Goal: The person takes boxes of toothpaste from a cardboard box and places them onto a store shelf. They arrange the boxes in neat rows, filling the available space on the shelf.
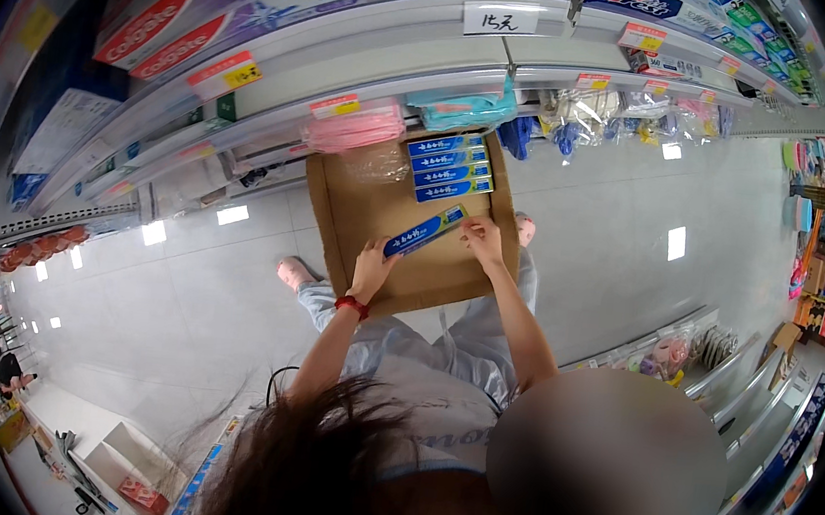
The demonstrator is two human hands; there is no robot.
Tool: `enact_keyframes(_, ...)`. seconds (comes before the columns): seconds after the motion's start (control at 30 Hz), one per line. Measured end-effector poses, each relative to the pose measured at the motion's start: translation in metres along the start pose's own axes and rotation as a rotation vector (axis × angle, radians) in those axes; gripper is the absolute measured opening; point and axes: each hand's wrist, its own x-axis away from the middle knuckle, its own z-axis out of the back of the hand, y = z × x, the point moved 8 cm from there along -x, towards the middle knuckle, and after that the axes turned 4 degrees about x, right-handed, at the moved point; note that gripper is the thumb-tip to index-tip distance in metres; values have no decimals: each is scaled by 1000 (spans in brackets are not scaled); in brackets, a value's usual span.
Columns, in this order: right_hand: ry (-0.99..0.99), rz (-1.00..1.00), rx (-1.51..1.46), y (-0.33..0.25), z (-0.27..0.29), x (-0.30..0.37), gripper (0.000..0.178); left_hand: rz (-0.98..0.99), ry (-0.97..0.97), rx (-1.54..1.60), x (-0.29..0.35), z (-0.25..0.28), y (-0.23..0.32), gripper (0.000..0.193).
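Note:
A slim blue toothpaste box (423, 233) with a yellow-green end lies slantwise between my hands, over the bottom of a shallow brown cardboard tray (357, 213). My left hand (371, 267), with a red band at its wrist, grips the box's lower left end. At its upper right end, my right hand (482, 241) is closed with the fingertips pinching the edge. Several matching toothpaste boxes (450, 171) are stacked in a neat row at the tray's far right. The tray rests across my lap, tilted a little.
Beyond the tray runs a store shelf (396, 30) with large toothpaste cartons (217, 11) at the left. Pink packs (354, 129), turquoise packs (468, 108) and bagged goods (588, 115) hang or lie under its lower edge. More shelving (747, 423) stands behind me on the right.

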Motion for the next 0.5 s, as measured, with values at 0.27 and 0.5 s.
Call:
enact_keyframes(0.27, -10, 87, -487, -147, 20, 83, 33, -408, 74, -163, 24, 127, 107, 36)
enact_keyframes(0.5, -75, 591, -340, -294, 60, 137, 32, -696, 369, -331, 69, 238, 238, 40)
